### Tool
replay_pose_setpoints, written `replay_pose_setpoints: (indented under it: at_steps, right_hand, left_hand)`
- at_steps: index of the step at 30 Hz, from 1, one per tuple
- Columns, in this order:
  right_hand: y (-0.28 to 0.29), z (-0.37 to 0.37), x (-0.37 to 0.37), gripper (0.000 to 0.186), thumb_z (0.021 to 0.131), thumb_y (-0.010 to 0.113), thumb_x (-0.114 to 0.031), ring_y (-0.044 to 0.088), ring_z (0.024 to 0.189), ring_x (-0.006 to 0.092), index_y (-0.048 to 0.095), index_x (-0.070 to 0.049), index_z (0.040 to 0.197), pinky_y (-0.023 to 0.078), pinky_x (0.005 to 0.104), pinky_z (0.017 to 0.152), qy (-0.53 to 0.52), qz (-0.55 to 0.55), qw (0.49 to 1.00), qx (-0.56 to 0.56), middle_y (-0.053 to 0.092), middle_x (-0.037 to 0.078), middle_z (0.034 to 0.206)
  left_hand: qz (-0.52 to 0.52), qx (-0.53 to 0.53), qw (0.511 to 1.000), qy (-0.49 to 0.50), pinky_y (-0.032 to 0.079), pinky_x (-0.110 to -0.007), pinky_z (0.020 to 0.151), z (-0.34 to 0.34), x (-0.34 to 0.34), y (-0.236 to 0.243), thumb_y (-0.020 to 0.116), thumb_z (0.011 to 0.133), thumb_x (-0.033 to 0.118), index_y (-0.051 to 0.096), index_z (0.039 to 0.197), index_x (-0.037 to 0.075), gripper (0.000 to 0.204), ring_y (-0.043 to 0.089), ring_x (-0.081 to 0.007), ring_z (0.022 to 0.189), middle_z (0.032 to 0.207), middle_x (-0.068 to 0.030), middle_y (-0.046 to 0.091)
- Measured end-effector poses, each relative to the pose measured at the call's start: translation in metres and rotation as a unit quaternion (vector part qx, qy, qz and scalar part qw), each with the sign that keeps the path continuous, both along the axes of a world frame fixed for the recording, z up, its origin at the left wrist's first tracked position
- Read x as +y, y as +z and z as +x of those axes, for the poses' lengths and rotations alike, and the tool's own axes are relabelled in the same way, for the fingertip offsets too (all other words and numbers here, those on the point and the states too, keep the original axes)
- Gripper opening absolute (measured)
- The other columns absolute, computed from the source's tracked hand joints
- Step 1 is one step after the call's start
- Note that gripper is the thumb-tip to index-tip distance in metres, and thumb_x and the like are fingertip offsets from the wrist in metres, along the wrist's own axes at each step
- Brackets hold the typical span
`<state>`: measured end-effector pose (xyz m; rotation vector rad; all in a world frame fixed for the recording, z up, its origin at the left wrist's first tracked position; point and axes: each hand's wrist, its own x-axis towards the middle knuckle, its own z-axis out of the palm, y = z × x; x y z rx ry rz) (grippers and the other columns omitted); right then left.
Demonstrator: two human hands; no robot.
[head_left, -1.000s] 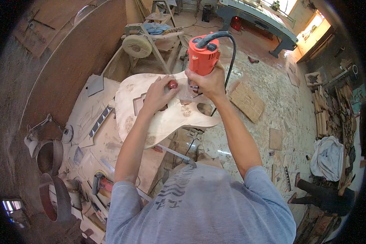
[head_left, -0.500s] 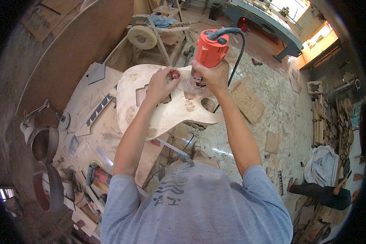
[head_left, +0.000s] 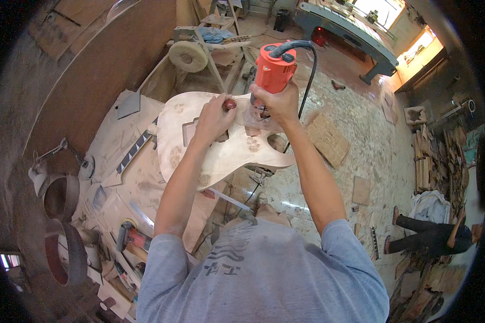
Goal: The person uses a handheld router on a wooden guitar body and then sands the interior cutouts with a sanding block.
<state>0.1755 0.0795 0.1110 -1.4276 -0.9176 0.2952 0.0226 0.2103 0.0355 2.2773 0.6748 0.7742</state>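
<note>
A pale wooden guitar body (head_left: 183,167) with cut cavities lies on the cluttered bench below me. On it stands an orange-red router (head_left: 272,70) with a clear base and a dark hose or cord arching from its top. My right hand (head_left: 277,102) is wrapped round the router's body. My left hand (head_left: 214,119) is closed at a red knob (head_left: 229,104) beside the router, over the guitar body, its wrist above a cavity. Part of the router's bit area is hidden by my right hand.
A sander (head_left: 132,237) and offcuts lie at lower left, beside metal hoops (head_left: 59,253). A round wheel (head_left: 187,56) on a frame stands behind. A board (head_left: 326,139) lies on the floor. At right are wood stacks (head_left: 423,156) and another person (head_left: 431,237). A machine table (head_left: 345,32) stands at back.
Both hands and the router have shifted a little to the right since a second ago, with the same grips. The other person at right has moved, legs now farther up the frame.
</note>
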Motion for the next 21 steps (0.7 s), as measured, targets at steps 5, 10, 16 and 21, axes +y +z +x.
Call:
replay_pose_setpoints:
  at_steps: [5, 10, 16, 21]
  right_hand:
    - [-0.007, 0.004, -0.003, 0.037, 0.079, 0.086, -0.016, 0.071, 0.066, 0.0155, 0.069, 0.001, 0.107, 0.058, 0.0313, 0.061, -0.019, 0.005, 0.998, -0.054, 0.074, 0.006, 0.084]
    - [-0.007, -0.001, -0.008, 0.036, 0.073, 0.088, -0.028, 0.073, 0.076, 0.0161, 0.073, -0.005, 0.096, 0.058, 0.0343, 0.072, -0.031, -0.004, 0.998, -0.052, 0.076, 0.006, 0.084]
    - [0.004, -0.011, -0.02, 0.037, 0.072, 0.089, -0.028, 0.075, 0.08, 0.019, 0.075, -0.004, 0.096, 0.059, 0.0364, 0.076, -0.068, -0.027, 0.993, -0.087, 0.078, 0.008, 0.09]
    - [-0.008, -0.004, -0.019, 0.043, 0.072, 0.089, -0.03, 0.075, 0.084, 0.0195, 0.075, -0.003, 0.103, 0.059, 0.0358, 0.078, -0.074, -0.006, 0.993, -0.092, 0.078, 0.009, 0.093]
  left_hand:
    - [-0.024, 0.02, 0.999, -0.011, 0.056, -0.042, 0.088, -0.002, -0.004, 0.011, 0.073, 0.086, 0.025, 0.069, 0.116, 0.0, 0.039, 0.074, -0.0354, 0.095, 0.102, -0.0201, 0.075]
    - [-0.042, 0.013, 0.999, -0.024, 0.055, -0.047, 0.085, -0.005, 0.0, 0.01, 0.074, 0.083, 0.028, 0.072, 0.114, 0.004, 0.04, 0.071, -0.0421, 0.095, 0.098, -0.0231, 0.072]
    - [-0.054, 0.057, 0.996, -0.05, 0.056, -0.041, 0.091, -0.005, 0.008, 0.007, 0.077, 0.083, 0.029, 0.072, 0.12, 0.001, 0.047, 0.074, -0.0344, 0.099, 0.116, -0.0221, 0.073]
    - [-0.093, 0.055, 0.991, -0.076, 0.055, -0.038, 0.1, -0.009, 0.007, 0.007, 0.078, 0.083, 0.026, 0.073, 0.119, 0.0, 0.044, 0.074, -0.0324, 0.111, 0.143, -0.0252, 0.063]
